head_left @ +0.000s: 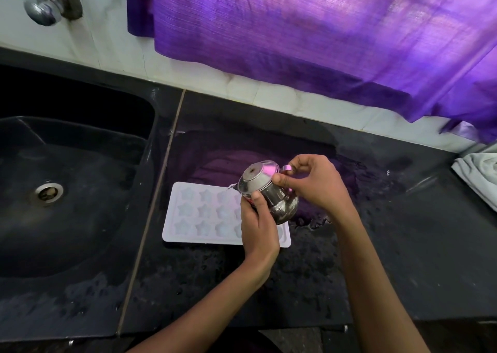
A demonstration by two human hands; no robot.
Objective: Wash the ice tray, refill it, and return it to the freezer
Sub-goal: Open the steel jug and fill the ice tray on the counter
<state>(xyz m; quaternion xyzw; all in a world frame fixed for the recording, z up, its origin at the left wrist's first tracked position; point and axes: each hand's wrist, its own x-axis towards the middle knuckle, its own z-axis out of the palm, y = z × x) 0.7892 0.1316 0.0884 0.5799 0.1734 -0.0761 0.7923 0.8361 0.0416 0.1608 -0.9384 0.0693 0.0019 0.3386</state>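
Across the top of the view hangs a purple curtain (322, 35) over a white tiled wall, and below it runs a wet black countertop (390, 231) with a dark sink (75, 191) sunk into its left side and a chrome tap (45, 5) above that. On the counter just right of the sink lies the white ice tray (204, 213), flat, its star-shaped cells facing up; its right end is hidden under the hands. Above that end a small steel kettle (269, 191) is held tilted, lid toward the tray. The left hand (258, 229) wraps its fingers around the kettle's lower body from the near side, thumb on the metal. The right hand (312, 186) pinches the kettle near its handle and lid rim. A pale cloth (478, 172) sits at the counter's right edge.
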